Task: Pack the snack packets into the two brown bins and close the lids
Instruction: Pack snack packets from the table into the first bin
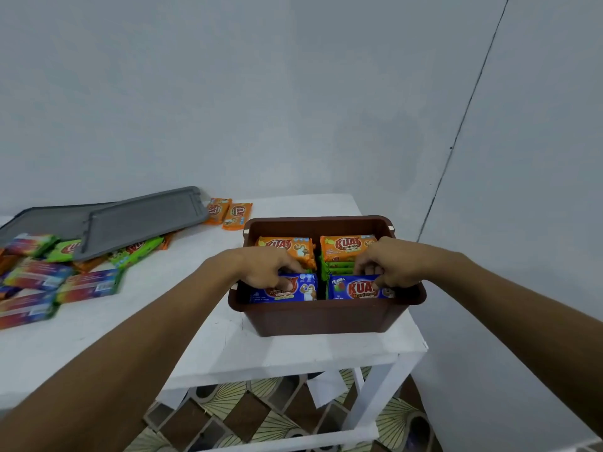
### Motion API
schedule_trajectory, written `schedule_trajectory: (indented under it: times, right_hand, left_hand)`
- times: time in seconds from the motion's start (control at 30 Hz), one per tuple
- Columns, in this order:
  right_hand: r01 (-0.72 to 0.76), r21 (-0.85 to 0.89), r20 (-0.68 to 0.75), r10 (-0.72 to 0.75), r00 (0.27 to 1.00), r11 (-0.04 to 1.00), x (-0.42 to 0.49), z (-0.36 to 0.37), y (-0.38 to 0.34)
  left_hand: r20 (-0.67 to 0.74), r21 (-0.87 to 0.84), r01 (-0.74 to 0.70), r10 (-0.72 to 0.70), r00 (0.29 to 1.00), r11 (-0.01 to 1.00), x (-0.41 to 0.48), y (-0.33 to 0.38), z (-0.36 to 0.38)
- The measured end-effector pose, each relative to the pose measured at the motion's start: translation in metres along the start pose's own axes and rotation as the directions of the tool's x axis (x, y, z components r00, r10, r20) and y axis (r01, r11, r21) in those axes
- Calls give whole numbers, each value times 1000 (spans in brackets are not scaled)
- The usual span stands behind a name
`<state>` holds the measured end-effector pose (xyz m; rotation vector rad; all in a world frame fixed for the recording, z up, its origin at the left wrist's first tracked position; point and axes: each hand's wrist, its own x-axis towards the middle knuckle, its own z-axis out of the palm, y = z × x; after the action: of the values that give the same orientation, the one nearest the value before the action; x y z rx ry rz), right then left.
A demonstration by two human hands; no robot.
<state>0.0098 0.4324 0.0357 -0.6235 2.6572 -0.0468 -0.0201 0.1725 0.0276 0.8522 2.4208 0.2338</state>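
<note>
Left hand (270, 269) has its grip curled on the left blue packet (290, 292), right hand (390, 265) on the right blue packet (354, 288), at the front of the brown bin (319, 318). It looks tightly packed: forcing them could crumple packets or block the lid (143, 220).

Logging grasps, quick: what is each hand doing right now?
Left hand: grips the left blue packet in the brown bin.
Right hand: grips the right blue packet.
</note>
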Motion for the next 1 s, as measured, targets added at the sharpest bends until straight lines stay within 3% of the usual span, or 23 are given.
schedule_trajectory:
  times: [0.13, 0.37, 0.63, 0.77, 0.9, 1.0]
  right_hand:
    - [-23, -54, 4, 24, 1000, 998, 4, 2, 0]
    - [2, 72, 28, -4, 1000, 997, 7, 4, 6]
    - [64, 164, 7, -66, 998, 984, 7, 9, 4]
    - [114, 220, -162, -79, 984, 969, 10, 12, 2]
    - [144, 196, -349, -68, 935, 970, 24, 4, -7]
    - [156, 159, -421, -77, 904, 975, 40, -7, -19]
  left_hand:
    - [-9, 4, -20, 20, 1000, 1000, 0, -2, 2]
    - [13, -73, -46, 47, 999, 996, 2, -5, 4]
    - [-9, -25, -48, 48, 999, 999, 4, -7, 8]
    - [-238, -84, -73, 51, 970, 994, -1, -10, 7]
    - [-496, 322, 84, 92, 864, 943, -9, -30, 7]
    - [-588, 349, 127, 112, 801, 928, -18, -51, 5]
